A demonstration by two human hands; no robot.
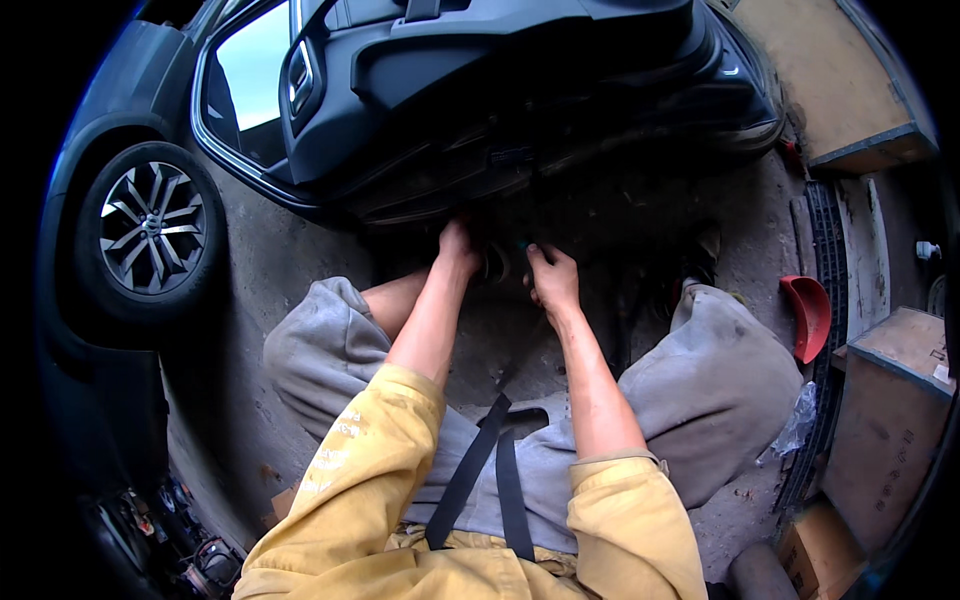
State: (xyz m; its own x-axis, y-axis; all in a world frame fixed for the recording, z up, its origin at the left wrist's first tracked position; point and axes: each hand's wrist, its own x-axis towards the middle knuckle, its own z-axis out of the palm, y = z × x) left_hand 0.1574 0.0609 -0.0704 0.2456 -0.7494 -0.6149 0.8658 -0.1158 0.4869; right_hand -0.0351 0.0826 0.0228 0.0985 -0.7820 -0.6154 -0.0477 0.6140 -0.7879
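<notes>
A dark car door [400,75] with its inner panel facing me fills the top of the head view, its lower edge in deep shadow. My left hand [458,246] reaches up to that lower edge, and its fingers vanish in the dark. To its right, my right hand [553,278] is closed, thumb up, around a small dark thing with a teal end [522,244]. The rest of what it grips is hidden by the fingers and shadow. Both hands are just below the door, a short way apart.
A car wheel [150,225] stands at the left. On the right are a red curved piece [806,318], a clear plastic bag [797,420], a cardboard box [890,410] and a large brown box [830,75]. Black straps [470,470] hang over my lap.
</notes>
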